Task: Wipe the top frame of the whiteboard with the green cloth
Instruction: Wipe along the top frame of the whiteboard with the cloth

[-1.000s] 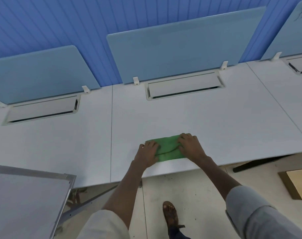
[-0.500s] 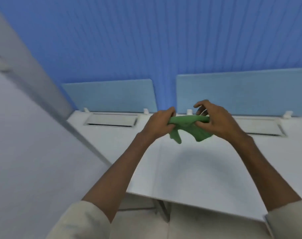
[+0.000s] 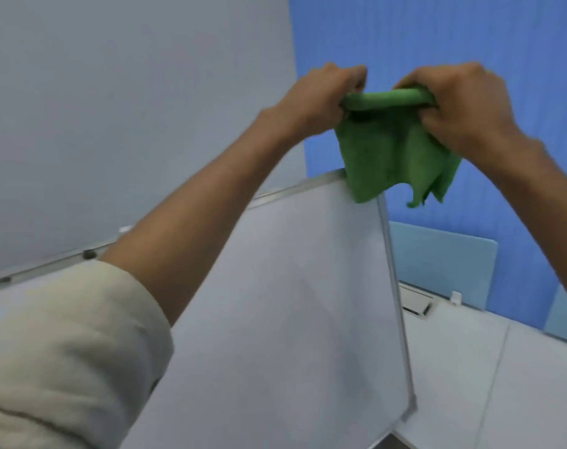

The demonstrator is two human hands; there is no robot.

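Both hands hold the green cloth (image 3: 392, 150) up in the air, its top edge bunched between them and the rest hanging down. My left hand (image 3: 321, 95) grips the cloth's left end and my right hand (image 3: 460, 102) grips its right end. The whiteboard (image 3: 292, 303) stands below and in front of me. Its metal top frame (image 3: 295, 187) runs from lower left up to the top right corner. The cloth's lower corner hangs in front of that corner; I cannot tell if it touches.
A grey wall (image 3: 130, 108) rises behind the whiteboard and a blue ribbed wall (image 3: 470, 34) stands to the right. A white desk (image 3: 470, 367) with a light-blue divider panel (image 3: 444, 260) lies at the lower right, beside the board's right frame (image 3: 395, 303).
The view has swung left and up from the desk to the whiteboard. Both hands lifted the cloth from the desk and carried it up near the board's top right corner.
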